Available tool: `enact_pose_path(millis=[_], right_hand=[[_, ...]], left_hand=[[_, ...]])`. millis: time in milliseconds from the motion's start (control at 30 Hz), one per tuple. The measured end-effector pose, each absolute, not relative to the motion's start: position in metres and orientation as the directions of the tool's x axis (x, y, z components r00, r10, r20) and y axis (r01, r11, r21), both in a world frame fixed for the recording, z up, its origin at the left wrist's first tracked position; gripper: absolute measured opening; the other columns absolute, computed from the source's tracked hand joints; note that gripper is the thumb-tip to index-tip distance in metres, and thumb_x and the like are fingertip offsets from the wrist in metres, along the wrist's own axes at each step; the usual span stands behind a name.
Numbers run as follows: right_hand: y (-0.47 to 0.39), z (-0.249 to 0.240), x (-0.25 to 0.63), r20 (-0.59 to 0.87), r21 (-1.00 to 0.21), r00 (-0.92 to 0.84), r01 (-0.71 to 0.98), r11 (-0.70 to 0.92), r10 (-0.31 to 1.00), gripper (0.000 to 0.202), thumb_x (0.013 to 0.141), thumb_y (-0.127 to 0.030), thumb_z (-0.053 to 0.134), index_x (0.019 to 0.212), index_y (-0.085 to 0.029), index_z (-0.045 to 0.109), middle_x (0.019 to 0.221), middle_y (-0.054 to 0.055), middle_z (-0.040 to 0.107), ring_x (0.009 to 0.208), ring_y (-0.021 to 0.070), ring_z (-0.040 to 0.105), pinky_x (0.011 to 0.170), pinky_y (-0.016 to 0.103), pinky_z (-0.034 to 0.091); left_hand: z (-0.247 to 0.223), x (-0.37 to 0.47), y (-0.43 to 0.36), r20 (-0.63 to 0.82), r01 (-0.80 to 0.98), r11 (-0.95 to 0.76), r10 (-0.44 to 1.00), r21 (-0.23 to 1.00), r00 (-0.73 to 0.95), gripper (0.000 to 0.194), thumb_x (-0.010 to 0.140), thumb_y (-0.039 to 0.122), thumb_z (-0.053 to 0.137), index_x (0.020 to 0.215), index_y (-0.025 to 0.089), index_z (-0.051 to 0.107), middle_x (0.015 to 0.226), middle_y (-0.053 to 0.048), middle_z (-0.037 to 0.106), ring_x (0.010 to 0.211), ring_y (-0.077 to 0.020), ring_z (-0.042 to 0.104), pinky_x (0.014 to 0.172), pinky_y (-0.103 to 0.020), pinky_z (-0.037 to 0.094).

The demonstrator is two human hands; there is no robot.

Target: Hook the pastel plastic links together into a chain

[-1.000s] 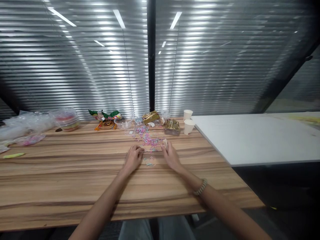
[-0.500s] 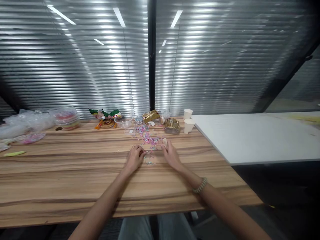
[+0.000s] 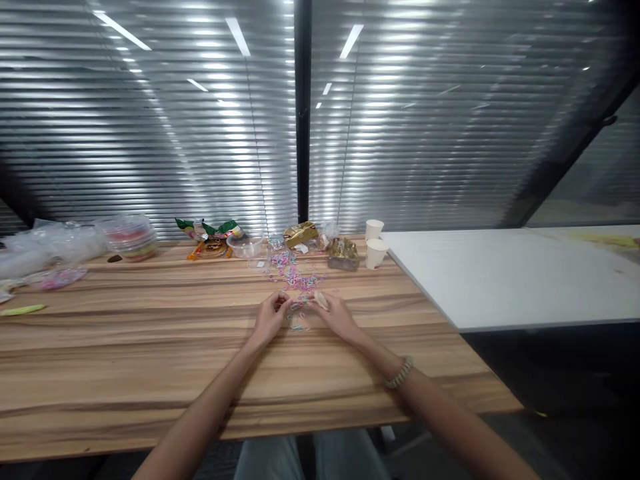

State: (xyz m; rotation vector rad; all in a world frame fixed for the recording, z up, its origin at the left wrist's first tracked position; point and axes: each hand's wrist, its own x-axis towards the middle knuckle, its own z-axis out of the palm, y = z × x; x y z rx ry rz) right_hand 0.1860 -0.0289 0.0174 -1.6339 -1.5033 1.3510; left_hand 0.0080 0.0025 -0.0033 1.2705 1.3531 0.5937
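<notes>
Back from the grip of the right hand [image 3: 340,319], a chunky, pale greenish-beige bracelet [image 3: 399,373] circles the arm, ridged like beads or coiled cord, too blurred to tell which. Below the grip show pale grey-blue trousers [image 3: 267,459].

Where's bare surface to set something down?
Free: wooden table between the left hand and yellow-green strip; wood from the small colored pieces to the near edge; white table right of the paper cups. Crowded: back edge, plastic bags through cups; between left and right hand.
</notes>
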Motion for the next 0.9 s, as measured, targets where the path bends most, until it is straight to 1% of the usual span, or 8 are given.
enact_pose_path(millis=[67,167,333,500,667,800,900], right_hand=[[-0.029,0.019,0.184,-0.328,-0.896,-0.173,0.368,-0.248,0.929,0.03,0.082,-0.041,0.048,0.093,-0.016,0.061,0.087,0.003,0.064,0.077,0.0152,0.057,0.069,0.024,0.042],[-0.03,0.02,0.182,-0.33,-0.891,-0.206,0.39,-0.232,0.921,0.03,0.081,-0.041,0.05,0.091,-0.016,0.062,0.084,0.003,0.064,0.074,0.0148,0.057,0.068,0.024,0.041],[-0.031,0.019,0.182,-0.328,-0.855,-0.201,0.478,-0.199,0.923,0.032,0.081,-0.042,0.047,0.077,-0.014,0.06,0.071,0.002,0.061,0.062,0.0126,0.051,0.059,0.022,0.038],[-0.03,0.018,0.183,-0.317,-0.855,-0.19,0.482,-0.193,0.929,0.029,0.083,-0.039,0.045,0.077,-0.014,0.058,0.069,0.001,0.058,0.061,0.0115,0.049,0.055,0.02,0.035],[-0.029,0.02,0.183,-0.301,-0.84,-0.18,0.515,-0.171,0.936,0.029,0.083,-0.04,0.045,0.073,-0.015,0.056,0.066,0.0,0.056,0.06,0.0112,0.047,0.055,0.02,0.033],[-0.029,0.022,0.183,-0.289,-0.826,-0.189,0.545,-0.144,0.939,0.03,0.084,-0.04,0.043,0.069,-0.015,0.052,0.063,-0.001,0.054,0.057,0.01,0.044,0.053,0.019,0.03],[-0.03,0.024,0.183,-0.273,-0.813,-0.208,0.572,-0.11,0.939,0.028,0.084,-0.037,0.044,0.068,-0.015,0.05,0.061,-0.001,0.052,0.055,0.0098,0.043,0.052,0.019,0.029]], left_hand=[[0.0,0.01,0.002,-0.391,0.298,0.314,0.886,0.902,0.249,0.019,0.071,0.034,0.055,0.069,0.015,0.054,0.068,-0.001,0.059,0.064,-0.014,0.055,0.061,-0.024,0.043],[0.007,0.014,0.0,-0.392,0.266,0.315,0.864,0.911,0.318,0.02,0.072,0.035,0.056,0.069,0.015,0.055,0.068,-0.002,0.059,0.065,-0.0135,0.055,0.062,-0.024,0.043],[0.013,0.018,-0.003,-0.394,0.214,0.334,0.837,0.918,0.379,0.023,0.075,0.037,0.054,0.074,0.014,0.058,0.073,-0.004,0.061,0.068,-0.0139,0.056,0.065,-0.024,0.044],[0.013,0.019,-0.006,-0.385,0.204,0.327,0.816,0.923,0.432,0.027,0.075,0.039,0.054,0.083,0.014,0.06,0.078,-0.006,0.063,0.072,-0.0151,0.057,0.068,-0.026,0.045],[0.013,0.018,-0.006,-0.373,0.219,0.306,0.817,0.927,0.44,0.025,0.075,0.038,0.055,0.079,0.014,0.061,0.075,-0.005,0.063,0.069,-0.0141,0.057,0.065,-0.024,0.044],[0.012,0.018,-0.005,-0.4,0.234,0.33,0.823,0.914,0.402,0.027,0.076,0.038,0.053,0.078,0.013,0.062,0.075,-0.005,0.064,0.068,-0.0145,0.057,0.064,-0.024,0.044],[0.011,0.018,-0.005,-0.382,0.254,0.302,0.841,0.919,0.382,0.026,0.075,0.038,0.054,0.076,0.013,0.063,0.074,-0.006,0.064,0.068,-0.0148,0.057,0.063,-0.024,0.044]])
